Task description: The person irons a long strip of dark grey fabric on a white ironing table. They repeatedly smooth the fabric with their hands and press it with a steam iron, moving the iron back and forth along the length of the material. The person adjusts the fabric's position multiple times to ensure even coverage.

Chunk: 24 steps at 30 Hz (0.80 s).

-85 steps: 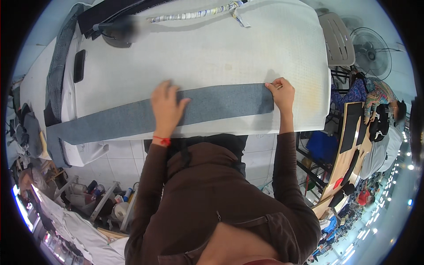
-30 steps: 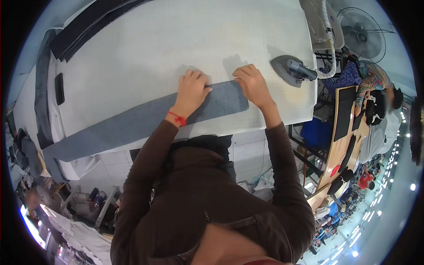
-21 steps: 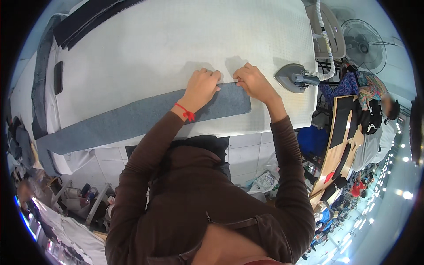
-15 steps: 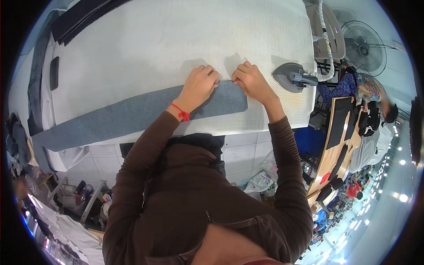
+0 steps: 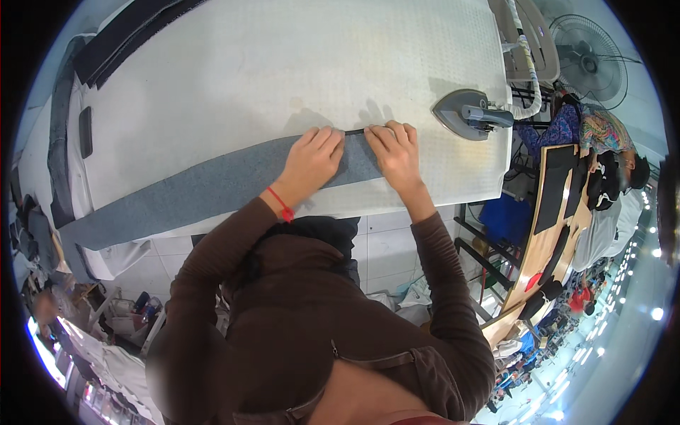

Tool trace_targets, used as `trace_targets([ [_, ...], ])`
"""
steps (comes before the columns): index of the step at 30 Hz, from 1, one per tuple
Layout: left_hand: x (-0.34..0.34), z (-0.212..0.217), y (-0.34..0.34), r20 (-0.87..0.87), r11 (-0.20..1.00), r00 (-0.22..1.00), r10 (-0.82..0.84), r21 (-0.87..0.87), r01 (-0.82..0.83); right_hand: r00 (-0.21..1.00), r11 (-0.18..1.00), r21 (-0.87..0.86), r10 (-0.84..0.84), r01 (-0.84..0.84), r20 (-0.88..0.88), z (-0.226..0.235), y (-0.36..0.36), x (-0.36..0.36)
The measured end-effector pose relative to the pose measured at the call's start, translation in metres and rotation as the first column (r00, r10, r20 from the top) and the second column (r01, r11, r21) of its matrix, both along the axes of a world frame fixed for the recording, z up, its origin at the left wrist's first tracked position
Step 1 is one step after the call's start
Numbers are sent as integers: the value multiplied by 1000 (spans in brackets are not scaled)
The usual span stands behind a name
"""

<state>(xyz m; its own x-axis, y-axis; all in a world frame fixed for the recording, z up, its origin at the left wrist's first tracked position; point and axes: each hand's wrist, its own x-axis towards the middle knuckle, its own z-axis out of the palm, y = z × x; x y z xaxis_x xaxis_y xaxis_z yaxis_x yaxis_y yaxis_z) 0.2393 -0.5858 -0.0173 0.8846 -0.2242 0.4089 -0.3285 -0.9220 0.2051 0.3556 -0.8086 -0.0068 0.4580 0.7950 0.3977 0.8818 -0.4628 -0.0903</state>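
A long grey-blue strip of fabric (image 5: 191, 185) lies across the near side of the white padded table, its far edge curved. My left hand (image 5: 312, 159), with a red cord at the wrist, is closed on that far edge, fingertips pressed together. Close to the strip's right end, my right hand (image 5: 395, 152) pinches the same edge and covers the corner. Between the two hands a thin dark line runs along the edge, like a turned-over fold. The fingertips of both hands are partly hidden.
An iron (image 5: 467, 117) with a wrapped hose rests on the table to the right. Dark folded fabric (image 5: 127, 39) lies at the far left, near a small dark flat bar (image 5: 86, 132). Beyond the right edge, another person (image 5: 609, 138) is beside a wooden table (image 5: 528, 280).
My right hand has come slightly nearer and now lies over the strip's right end, its fingers brought together. A dark edge line shows between my hands. The view has shifted a little.
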Motion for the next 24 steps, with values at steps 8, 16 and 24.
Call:
trace_targets([
  [8,-4,9,-51,-137,983,975,176,69,-168,944,945,-104,-319,311,-82,-12,-3,-56],
  [16,5,0,-54,-107,990,991,86,124,-72,919,944,-49,-329,326,-220,-19,-1,-58],
  [24,9,-12,-64,-139,994,985,104,-12,-107,866,898,-77,-439,433,-239,-11,6,-61],
])
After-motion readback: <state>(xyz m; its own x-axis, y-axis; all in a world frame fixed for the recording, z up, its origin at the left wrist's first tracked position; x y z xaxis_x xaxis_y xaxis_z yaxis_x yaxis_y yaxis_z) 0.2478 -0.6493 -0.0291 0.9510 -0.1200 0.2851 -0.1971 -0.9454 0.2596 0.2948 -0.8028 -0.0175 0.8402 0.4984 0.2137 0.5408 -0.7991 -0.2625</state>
